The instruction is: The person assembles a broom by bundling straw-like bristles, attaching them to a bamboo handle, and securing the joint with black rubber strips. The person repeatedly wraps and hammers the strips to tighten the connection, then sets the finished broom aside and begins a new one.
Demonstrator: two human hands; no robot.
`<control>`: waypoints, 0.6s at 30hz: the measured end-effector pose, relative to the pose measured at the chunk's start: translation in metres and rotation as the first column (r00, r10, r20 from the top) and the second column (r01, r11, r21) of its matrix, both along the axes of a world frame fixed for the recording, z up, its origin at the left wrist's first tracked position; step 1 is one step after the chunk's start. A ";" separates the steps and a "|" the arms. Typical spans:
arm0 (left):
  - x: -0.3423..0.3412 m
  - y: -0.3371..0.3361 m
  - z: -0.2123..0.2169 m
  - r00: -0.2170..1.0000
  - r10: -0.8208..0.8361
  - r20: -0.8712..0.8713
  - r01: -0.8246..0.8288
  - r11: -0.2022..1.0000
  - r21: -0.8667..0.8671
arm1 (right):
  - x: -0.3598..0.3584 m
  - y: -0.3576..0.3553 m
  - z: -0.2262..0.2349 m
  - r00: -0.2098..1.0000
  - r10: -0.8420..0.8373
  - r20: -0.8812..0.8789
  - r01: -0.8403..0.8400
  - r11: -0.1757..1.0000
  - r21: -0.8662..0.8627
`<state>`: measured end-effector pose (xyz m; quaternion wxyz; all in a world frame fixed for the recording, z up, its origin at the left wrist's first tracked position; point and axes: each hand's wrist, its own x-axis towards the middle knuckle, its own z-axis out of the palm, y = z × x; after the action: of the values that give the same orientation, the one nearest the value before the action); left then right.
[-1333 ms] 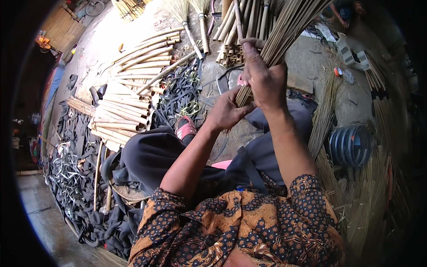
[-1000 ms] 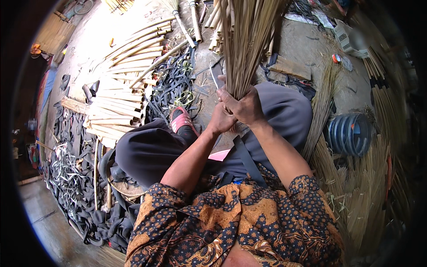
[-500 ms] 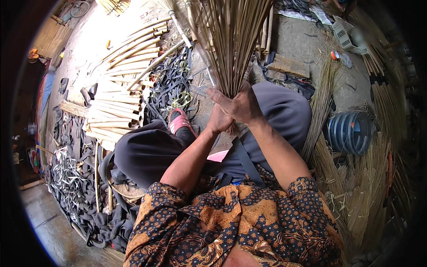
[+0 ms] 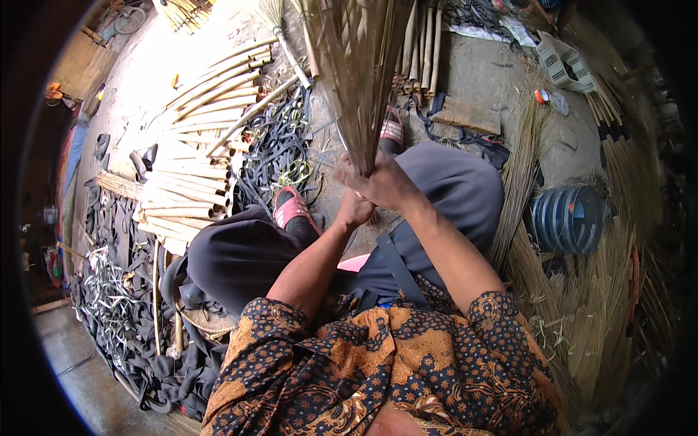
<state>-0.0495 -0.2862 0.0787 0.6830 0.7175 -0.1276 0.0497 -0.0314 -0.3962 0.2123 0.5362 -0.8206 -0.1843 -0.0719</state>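
A tall bundle of thin brown broom sticks stands in front of me, fanning out toward its top. My left hand is closed round its narrow lower end. Just above and to the right, my right hand wraps the same bundle, its fingers partly smeared by motion. The hands overlap, so the gripped butt ends are mostly hidden. Across my lap lies a dark flat strap. My pink sandals show on either side of the bundle's foot.
Cut bamboo poles lie at the left beside tangled black strips. More loose sticks lie at my right, near a clear blue plastic jug. Beyond are a wooden block and a white crate.
The bundle has shifted a little left and looks narrower at the top. Both hands have moved slightly down and left with it, uncovering the far sandal.
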 end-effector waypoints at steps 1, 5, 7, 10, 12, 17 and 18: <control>0.002 -0.002 -0.009 1.000 -0.003 -0.020 0.003 1.000 0.016 | 0.001 0.000 -0.009 0.999 -0.018 0.037 0.021 0.994 -0.105; 0.003 0.017 -0.035 0.887 -0.087 -0.453 0.074 0.996 -0.046 | -0.007 -0.032 -0.042 0.925 -0.091 -0.368 0.106 0.994 0.020; 0.004 0.020 -0.032 0.823 -0.139 -0.551 0.022 0.977 -0.214 | -0.007 -0.040 -0.056 0.903 -0.120 -0.411 0.090 0.992 -0.093; 0.022 0.027 0.004 0.836 0.093 -0.540 -0.179 0.978 -0.110 | -0.018 -0.040 -0.072 0.914 -0.163 -0.372 0.061 0.960 -0.272; 0.046 0.033 0.044 0.835 0.186 -0.518 -0.282 0.953 -0.111 | -0.026 -0.033 -0.075 0.920 -0.171 -0.353 0.002 0.902 -0.431; 0.066 0.055 0.132 0.901 -0.049 -0.431 -0.226 0.794 -0.564 | -0.025 -0.004 -0.057 0.856 -0.279 -0.434 0.098 0.914 -0.394; 0.060 0.057 0.141 0.910 0.016 -0.414 -0.242 0.831 -0.500 | -0.020 -0.003 -0.049 0.868 -0.211 -0.450 0.008 0.912 -0.411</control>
<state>0.0102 -0.2289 0.2196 0.8636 0.4975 0.0811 -0.0141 -0.0513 -0.3991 0.1637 0.3830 -0.9125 -0.0067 0.1439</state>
